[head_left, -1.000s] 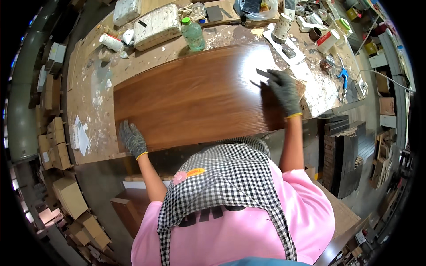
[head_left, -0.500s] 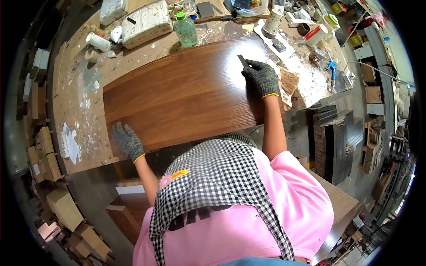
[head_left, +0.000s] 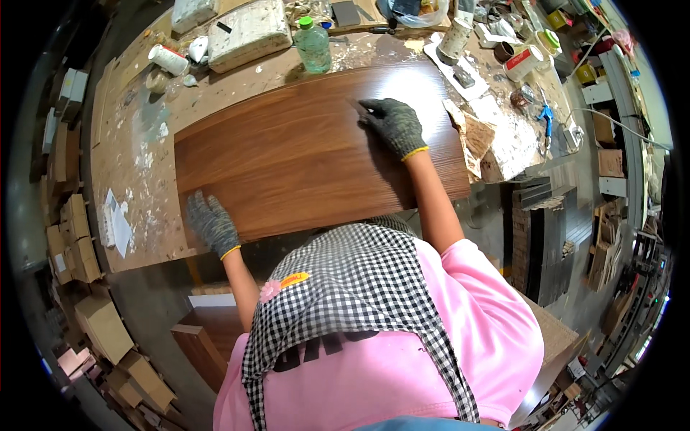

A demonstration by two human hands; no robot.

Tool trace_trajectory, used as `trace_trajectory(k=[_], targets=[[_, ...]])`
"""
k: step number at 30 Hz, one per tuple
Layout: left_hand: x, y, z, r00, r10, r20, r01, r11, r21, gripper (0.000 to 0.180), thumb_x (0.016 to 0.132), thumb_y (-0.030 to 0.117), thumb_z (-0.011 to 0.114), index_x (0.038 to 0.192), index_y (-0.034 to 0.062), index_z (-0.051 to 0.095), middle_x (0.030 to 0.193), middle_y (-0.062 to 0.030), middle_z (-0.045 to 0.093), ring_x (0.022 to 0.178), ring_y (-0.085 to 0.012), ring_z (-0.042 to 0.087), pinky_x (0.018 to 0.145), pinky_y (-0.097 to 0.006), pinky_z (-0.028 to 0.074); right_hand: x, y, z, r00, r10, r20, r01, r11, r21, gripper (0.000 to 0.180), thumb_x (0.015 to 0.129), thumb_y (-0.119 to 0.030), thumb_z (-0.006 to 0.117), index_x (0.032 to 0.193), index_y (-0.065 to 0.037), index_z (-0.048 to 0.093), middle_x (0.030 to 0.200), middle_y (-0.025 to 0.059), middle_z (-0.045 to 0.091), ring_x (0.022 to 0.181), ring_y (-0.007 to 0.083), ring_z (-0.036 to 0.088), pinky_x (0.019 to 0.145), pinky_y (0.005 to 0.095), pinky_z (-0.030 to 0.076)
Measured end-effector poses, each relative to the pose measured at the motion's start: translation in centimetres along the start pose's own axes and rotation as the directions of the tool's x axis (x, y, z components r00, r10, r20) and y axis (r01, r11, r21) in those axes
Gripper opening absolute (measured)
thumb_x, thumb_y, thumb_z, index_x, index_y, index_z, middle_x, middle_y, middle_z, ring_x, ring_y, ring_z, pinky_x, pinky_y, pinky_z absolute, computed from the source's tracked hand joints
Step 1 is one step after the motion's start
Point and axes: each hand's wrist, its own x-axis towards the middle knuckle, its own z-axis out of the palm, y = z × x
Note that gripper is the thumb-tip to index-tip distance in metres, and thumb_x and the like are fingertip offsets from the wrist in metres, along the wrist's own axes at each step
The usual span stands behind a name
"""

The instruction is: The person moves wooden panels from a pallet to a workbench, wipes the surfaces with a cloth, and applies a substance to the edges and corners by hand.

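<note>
A large brown wood-grain panel (head_left: 302, 158) lies flat on a paint-spattered workbench (head_left: 136, 144). My right hand (head_left: 394, 126), in a grey knit glove, presses down on the panel's far middle part. A small flat tool (head_left: 358, 104) pokes out from under its fingertips, pointing left. My left hand (head_left: 212, 223), also gloved, rests flat on the panel's near left corner with its fingers spread, holding nothing. A pink shirt and a checked apron fill the lower part of the view.
Along the bench's far edge stand a green-capped plastic bottle (head_left: 313, 47), a white block (head_left: 248, 32), cans and tubs (head_left: 523, 63) and scattered tools. Torn cardboard (head_left: 474, 136) lies at the panel's right end. Boxes (head_left: 79, 244) are stacked on the left, with dark panels (head_left: 539, 237) on the right floor.
My right hand has slid left along the panel's far part, from near the right end to the middle, with the tool. My left hand has stayed on the near left corner.
</note>
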Motion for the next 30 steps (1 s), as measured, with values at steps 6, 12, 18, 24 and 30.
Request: trace_trajectory(k=[6,12,18,24,30], targets=[[-0.1,-0.1,0.2,1.000,0.011,-0.019,-0.011,1.000,-0.001,0.038,0.099,0.027,0.053,0.128,0.0033,0.061,0.137,-0.0203,0.057,0.128,-0.0369,0.050,0.112,-0.049,0.033,4.0,-2.4,3.5,0.996,-0.084,0.000,0.084,0.994,-0.074,0.041,0.086,-0.037,0.070,0.119,-0.013,0.070,0.109,0.0150,0.070,0.100,0.0338,0.066,0.090,0.0434,0.051],[0.0,0.4,-0.4,0.999,0.011,-0.041,-0.014,0.998,-0.053,0.038,0.099,0.028,0.053,0.127,0.0045,0.061,0.136,-0.0190,0.057,0.128,-0.0355,0.050,0.113,-0.050,0.031,4.1,-3.1,3.2,0.996,0.079,-0.034,-0.081,0.995,-0.061,0.042,0.083,-0.038,0.075,0.119,-0.017,0.072,0.106,0.0141,0.072,0.097,0.0317,0.068,0.088,0.0408,0.052],[-0.1,0.4,-0.4,0.999,-0.007,-0.047,0.006,1.000,-0.020,0.037,0.100,0.027,0.052,0.127,0.0039,0.061,0.135,-0.0190,0.058,0.128,-0.0347,0.050,0.113,-0.050,0.031,3.5,-3.7,3.1,0.998,0.065,0.013,-0.065,0.997,-0.028,0.042,0.083,-0.037,0.072,0.119,-0.015,0.071,0.108,0.0136,0.071,0.101,0.0329,0.066,0.090,0.0423,0.051],[0.0,0.2,-0.3,0.999,0.003,-0.052,-0.004,0.999,-0.032,0.037,0.100,0.027,0.053,0.126,0.0031,0.062,0.136,-0.0186,0.058,0.127,-0.0359,0.050,0.113,-0.051,0.030,3.3,-3.5,3.7,0.994,0.108,-0.019,-0.108,0.994,-0.027,0.045,0.083,-0.038,0.073,0.121,-0.014,0.070,0.113,0.0121,0.071,0.105,0.0318,0.065,0.094,0.0401,0.050],[-0.1,0.4,-0.6,1.000,0.000,-0.010,0.000,1.000,0.003,0.039,0.100,0.029,0.050,0.129,0.0041,0.060,0.139,-0.0188,0.055,0.129,-0.0357,0.048,0.114,-0.053,0.029,2.9,-4.6,3.0,0.995,0.103,-0.004,-0.103,0.994,-0.043,0.044,0.082,-0.038,0.074,0.120,-0.015,0.071,0.113,0.0122,0.071,0.103,0.0320,0.066,0.092,0.0407,0.051]])
